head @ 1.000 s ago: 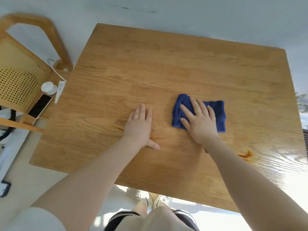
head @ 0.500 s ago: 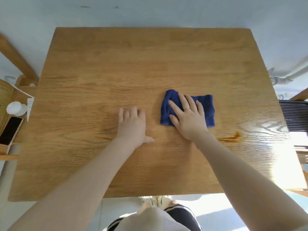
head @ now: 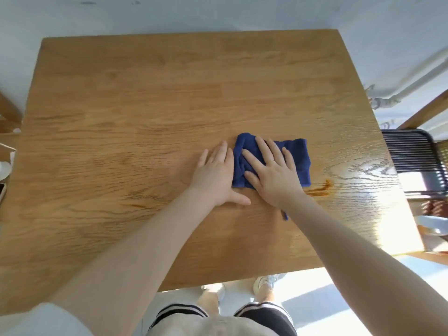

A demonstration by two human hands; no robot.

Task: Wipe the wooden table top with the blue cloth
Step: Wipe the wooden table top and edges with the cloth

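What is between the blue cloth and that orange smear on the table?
Nothing visible. The blue cloth under the right hand lies just left of the orange smear; only bare wooden table top separates them.

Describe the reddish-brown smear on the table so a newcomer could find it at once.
Start from the wooden table and find the blue cloth under the right hand. Just past the cloth's near right corner lies the smear, a short curved streak. It is darker and redder than the fainter streak left of the left hand.
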